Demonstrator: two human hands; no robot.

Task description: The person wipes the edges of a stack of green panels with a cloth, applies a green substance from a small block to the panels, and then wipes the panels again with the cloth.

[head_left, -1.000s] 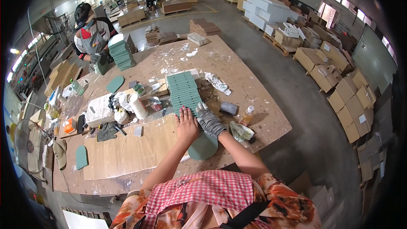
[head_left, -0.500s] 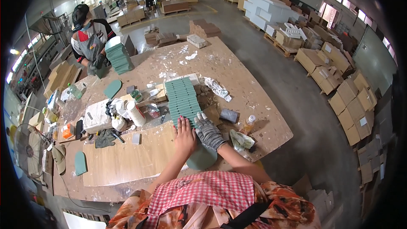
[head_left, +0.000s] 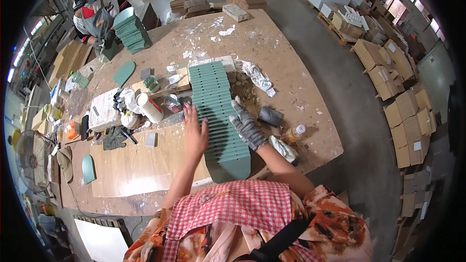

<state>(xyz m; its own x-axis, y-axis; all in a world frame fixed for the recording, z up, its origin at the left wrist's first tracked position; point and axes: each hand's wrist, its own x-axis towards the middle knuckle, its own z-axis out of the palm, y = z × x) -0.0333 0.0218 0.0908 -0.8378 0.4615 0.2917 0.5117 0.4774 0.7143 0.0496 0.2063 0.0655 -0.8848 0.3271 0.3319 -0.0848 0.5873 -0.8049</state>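
Bare left hand [head_left: 195, 136] and gloved right hand [head_left: 248, 127] flank overlapping green boards [head_left: 214, 104]; white cloth [head_left: 257, 76] lies nearby.

Left hand [head_left: 195, 133] hides a stretch of the left edge of the row of green boards [head_left: 216, 102]; right hand [head_left: 250, 128] covers part of its right edge. Palm contact: cannot tell. Stack of boards [head_left: 131, 34] blocks part of the co-worker [head_left: 99, 12]. Fan [head_left: 33, 159]: blades indistinct behind guard. White sheet [head_left: 101, 241] and shirt [head_left: 335, 228] cut by lower edge.
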